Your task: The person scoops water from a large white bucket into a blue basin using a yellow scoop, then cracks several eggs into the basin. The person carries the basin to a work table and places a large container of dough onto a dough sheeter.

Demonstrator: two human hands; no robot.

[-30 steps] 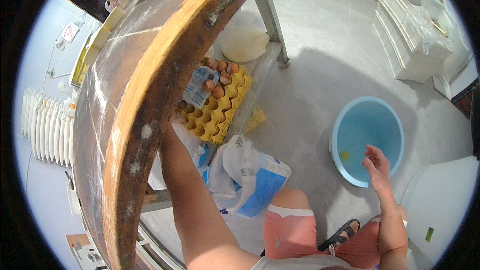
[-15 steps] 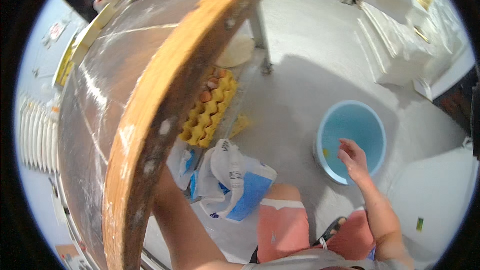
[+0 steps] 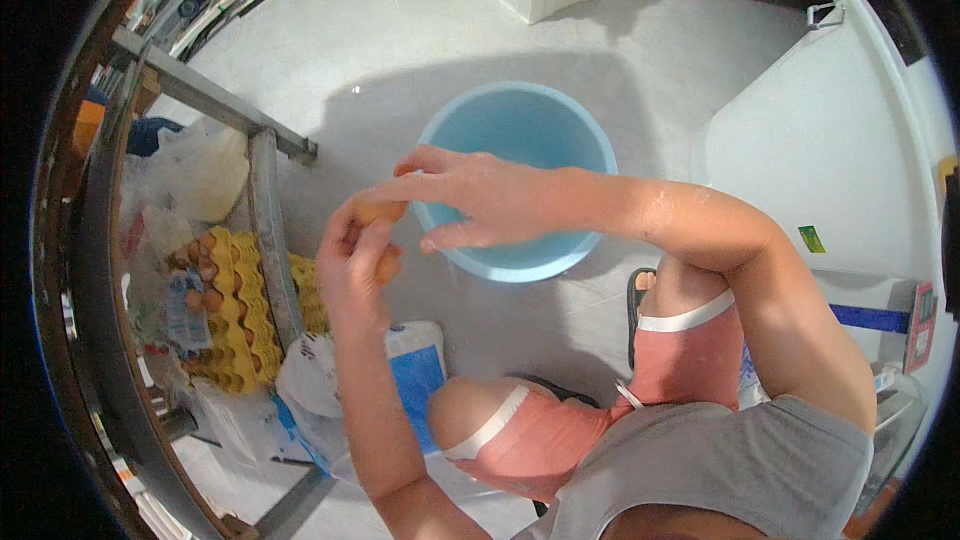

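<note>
Here, the left hand [image 3: 352,248] is half closed around two brown eggs: the upper egg [image 3: 381,210] lies at its fingers, the lower egg [image 3: 389,265] just below. The right hand [image 3: 475,198], partly open over the blue tub [image 3: 530,130], extends its fingers toward the upper egg (whether touching, I cannot tell).

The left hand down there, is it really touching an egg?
Touching. The head view shows it: the left hand has its fingers curled around at least one brown egg, the shell showing between fingers and thumb.
</note>
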